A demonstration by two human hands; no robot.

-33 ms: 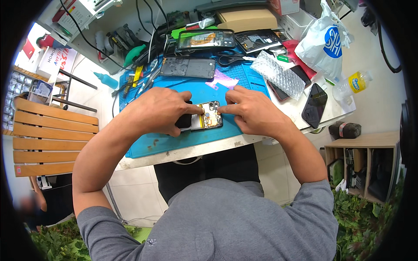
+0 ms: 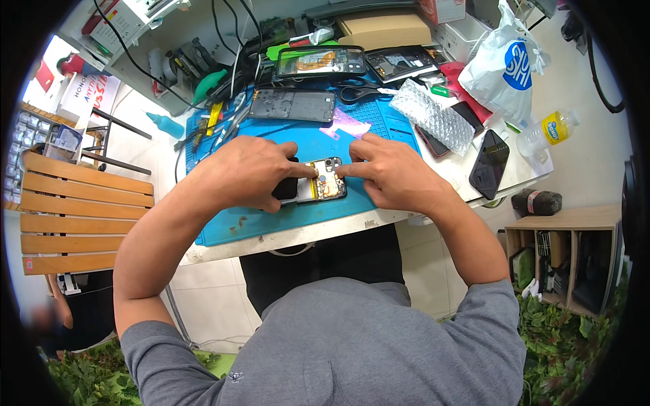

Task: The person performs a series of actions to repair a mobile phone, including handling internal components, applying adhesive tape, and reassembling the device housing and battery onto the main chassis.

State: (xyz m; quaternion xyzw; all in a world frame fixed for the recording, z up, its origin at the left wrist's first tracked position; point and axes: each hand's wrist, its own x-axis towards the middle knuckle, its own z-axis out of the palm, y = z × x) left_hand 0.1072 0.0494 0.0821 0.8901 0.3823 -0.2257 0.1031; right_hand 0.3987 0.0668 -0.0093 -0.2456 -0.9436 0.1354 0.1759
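An opened smartphone [image 2: 330, 180] lies on the blue repair mat [image 2: 250, 227], its circuit board and a camera module bared. My left hand [image 2: 254, 172] grips its left part, index fingertip on the board and thumb at the near edge. Under that palm sits a dark, glossy panel [image 2: 289, 189], mostly hidden, so I cannot tell whether it is joined to the phone. My right hand [image 2: 389, 170] reaches in from the right. Its index finger is stretched out, the tip touching the phone's right end near the camera, while the other fingers curl loosely with nothing seen in them.
Beyond my hands lie a grey phone back cover [image 2: 292, 104], another opened phone [image 2: 321, 62], scissors [image 2: 359, 93] and a pink sheet [image 2: 349, 124]. Bubble wrap [image 2: 433, 115], a black phone [image 2: 489, 164] and a plastic bottle [image 2: 547, 132] stand at right. A slatted wooden seat [image 2: 84, 213] is left.
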